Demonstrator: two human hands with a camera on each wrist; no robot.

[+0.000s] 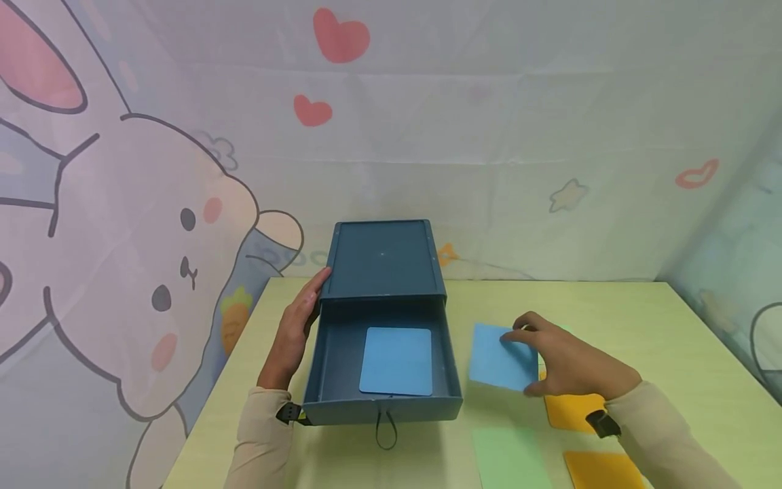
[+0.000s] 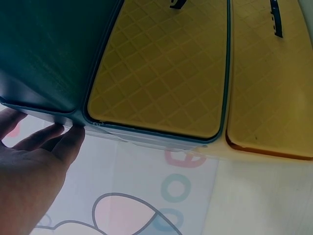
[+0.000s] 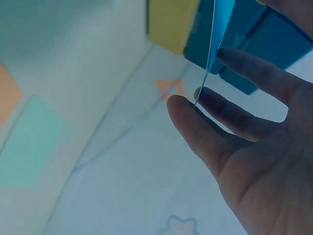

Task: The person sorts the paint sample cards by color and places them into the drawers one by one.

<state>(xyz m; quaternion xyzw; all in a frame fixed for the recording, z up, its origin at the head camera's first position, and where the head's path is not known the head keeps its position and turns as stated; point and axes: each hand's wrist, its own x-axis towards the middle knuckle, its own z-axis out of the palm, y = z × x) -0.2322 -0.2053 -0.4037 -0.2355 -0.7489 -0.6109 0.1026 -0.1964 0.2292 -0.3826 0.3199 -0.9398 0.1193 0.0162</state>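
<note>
- A light-blue sheet (image 1: 497, 360) is in the right hand (image 1: 568, 360), to the right of an open drawer (image 1: 342, 356) and apart from it.
- The right hand pinches the sheet near its edge; the fingers are bent and only slightly parted, and the right wrist view shows fingertips on either side of the sheet, seen nearly edge-on.
- Inside the drawer, 1 blue card (image 1: 397, 362) with rounded corners lies flat, toward the right and front.
- The drawer is dark blue and pulled out toward the person, with 1 dark cord loop (image 1: 387, 432) hanging at its front.
- Behind it is the dark blue top (image 1: 383, 258) of the drawer unit; the left wrist view shows 2 yellow panels (image 2: 161, 68) with a diamond pattern on the unit.
- The left hand (image 1: 296, 329) rests against the unit's left side, its fingers extended and touching the edge; it grips nothing.
- On the pale table (image 1: 342, 462), near the right forearm, lie 2 orange cards (image 1: 605, 470), with 1 pale green card (image 1: 512, 458) to their left.
- Both sleeves (image 1: 259, 435) are light beige, with a black strap at each wrist.
- Behind the table hangs a printed cloth (image 1: 476, 129) with a sideways rabbit (image 1: 116, 258) and red hearts (image 1: 342, 35).
</note>
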